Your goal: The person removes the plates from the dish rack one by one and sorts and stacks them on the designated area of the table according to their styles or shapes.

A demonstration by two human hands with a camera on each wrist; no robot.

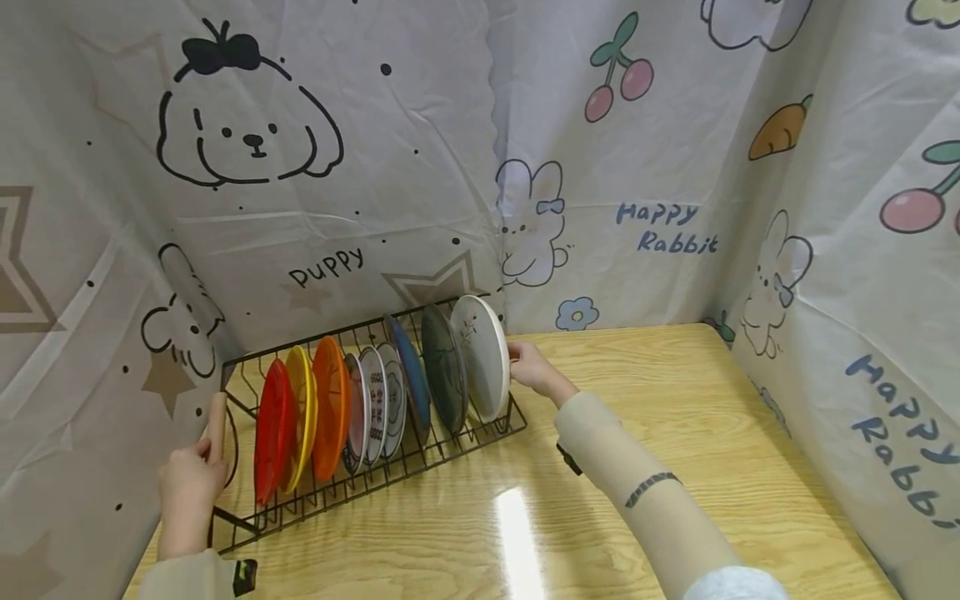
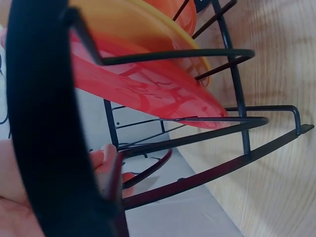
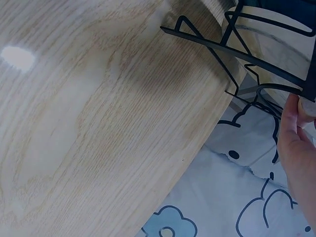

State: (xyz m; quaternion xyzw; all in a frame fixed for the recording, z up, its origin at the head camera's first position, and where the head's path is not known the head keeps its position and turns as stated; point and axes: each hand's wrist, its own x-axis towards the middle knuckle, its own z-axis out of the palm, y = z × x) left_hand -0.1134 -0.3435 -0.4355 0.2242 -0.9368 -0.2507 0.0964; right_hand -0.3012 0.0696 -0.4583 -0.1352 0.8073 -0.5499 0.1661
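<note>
Gripping dish rack by its handles: left hand, right hand, one each end. Rack's on worktop, printed curtain close behind; plates line it, white plate beside right hand.

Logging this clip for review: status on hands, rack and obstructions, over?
Left hand, right hand gripping rack at opposite ends. Plates standing on edge inside. No obstruction seen.

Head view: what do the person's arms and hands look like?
The left hand and right hand are bare. The left sleeve and right sleeve are beige; a dark narrow band crosses the right one, with pale fabric at its upper end. A small black piece shows beside each sleeve.
</note>
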